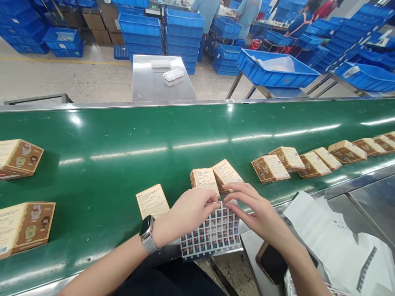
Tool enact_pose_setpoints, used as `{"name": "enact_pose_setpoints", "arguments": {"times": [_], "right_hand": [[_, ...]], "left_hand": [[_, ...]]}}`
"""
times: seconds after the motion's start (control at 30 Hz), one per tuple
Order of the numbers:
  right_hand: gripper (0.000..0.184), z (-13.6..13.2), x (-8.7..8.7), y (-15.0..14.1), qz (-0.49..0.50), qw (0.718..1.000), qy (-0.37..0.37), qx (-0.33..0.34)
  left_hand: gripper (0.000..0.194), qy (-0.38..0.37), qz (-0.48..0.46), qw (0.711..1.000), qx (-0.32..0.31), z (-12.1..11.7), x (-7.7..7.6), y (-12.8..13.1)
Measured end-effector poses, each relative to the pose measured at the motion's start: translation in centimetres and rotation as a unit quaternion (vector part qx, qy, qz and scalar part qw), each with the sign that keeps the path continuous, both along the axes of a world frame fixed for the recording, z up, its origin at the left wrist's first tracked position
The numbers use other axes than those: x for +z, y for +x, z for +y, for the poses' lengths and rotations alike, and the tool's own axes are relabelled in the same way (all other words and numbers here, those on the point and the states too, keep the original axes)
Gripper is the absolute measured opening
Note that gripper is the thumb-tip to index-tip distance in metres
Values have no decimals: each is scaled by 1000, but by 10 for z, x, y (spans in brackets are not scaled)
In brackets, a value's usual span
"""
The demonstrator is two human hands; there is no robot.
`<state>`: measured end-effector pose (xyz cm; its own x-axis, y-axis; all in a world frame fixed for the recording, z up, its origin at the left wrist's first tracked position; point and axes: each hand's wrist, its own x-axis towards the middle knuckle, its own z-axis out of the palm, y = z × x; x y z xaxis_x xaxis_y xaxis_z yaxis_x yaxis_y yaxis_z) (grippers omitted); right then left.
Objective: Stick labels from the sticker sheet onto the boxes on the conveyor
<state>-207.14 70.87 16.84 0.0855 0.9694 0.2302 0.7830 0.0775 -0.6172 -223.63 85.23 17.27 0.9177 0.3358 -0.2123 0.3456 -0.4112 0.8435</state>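
A sheet of small printed stickers [210,237] hangs curved at the near edge of the green belt, its rows of little pictures facing me. At its top edge, my left hand [193,209] is closed, with thumb and finger pinching the sheet. My right hand [257,209] pinches the same edge close by, its other fingers raised. Whether a single sticker is between the fingertips is too small to tell. Just beyond my hands, two cream-and-brown boxes [205,181] lean together on the belt. Another such box [152,201] lies beyond my left wrist.
The green conveyor belt [123,135] runs across in front of me. More boxes stand on it at left [27,226] and right [271,168]. White paper sheets [327,230] and a dark phone [271,263] lie at right. Blue crates [274,72] and people stand beyond.
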Motion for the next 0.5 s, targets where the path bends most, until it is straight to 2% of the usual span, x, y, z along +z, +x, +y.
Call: {"name": "enact_pose_setpoints", "arguments": {"times": [0.1, 0.17, 0.23, 0.3, 0.33, 0.4, 0.5], "right_hand": [[13, -3, 3, 6, 61, 998, -5, -14], [13, -1, -6, 19, 154, 986, -20, -67], [18, 8, -24, 40, 280, 943, -10, -179], [30, 19, -48, 64, 383, 873, 23, -300], [37, 25, -59, 74, 400, 856, 31, -327], [46, 34, -78, 89, 415, 836, 44, -356], [47, 40, -90, 99, 419, 829, 50, -368]], "left_hand": [[31, 13, 15, 1000, -3, 1, -1, 6], [29, 43, 10, 999, -11, -1, -5, 14], [24, 104, -30, 993, -47, -5, -11, 26], [20, 179, -71, 975, -108, -11, -22, 41], [19, 217, -80, 963, -139, -15, -28, 49], [17, 276, -71, 942, -179, -23, -41, 64], [15, 316, -57, 927, -193, -30, -59, 81]]}}
